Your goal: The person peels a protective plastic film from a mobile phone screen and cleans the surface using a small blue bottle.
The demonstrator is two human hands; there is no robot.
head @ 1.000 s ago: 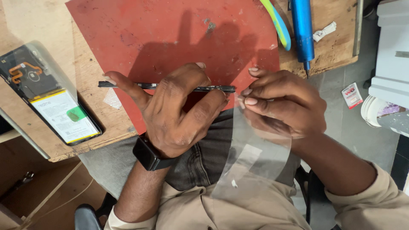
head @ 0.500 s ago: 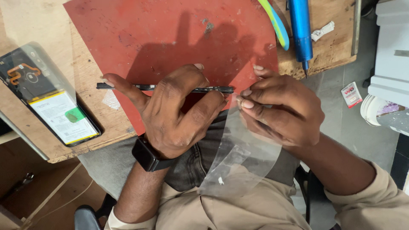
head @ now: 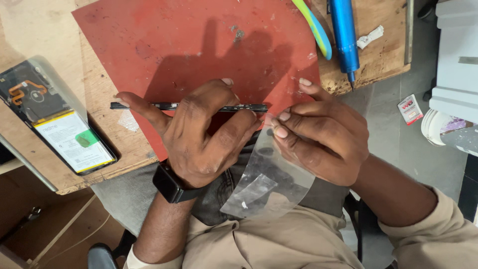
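Observation:
My left hand (head: 204, 134) grips a thin black phone panel (head: 164, 105), held edge-on over the red mat (head: 199, 45). A black watch sits on that wrist. My right hand (head: 318, 134) pinches a clear plastic film (head: 269, 184) at the panel's right end. The film curls downward over my lap, partly peeled away from the panel.
An opened phone (head: 55, 119) with its battery showing lies at the left on the wooden bench (head: 94, 164). A blue screwdriver (head: 343, 35) and a green-yellow tool (head: 313, 30) lie at the top right. A small red and white packet (head: 411, 109) lies on the floor.
The clear film has curled and hangs lower and further left than a second ago. Both hands stay in nearly the same place.

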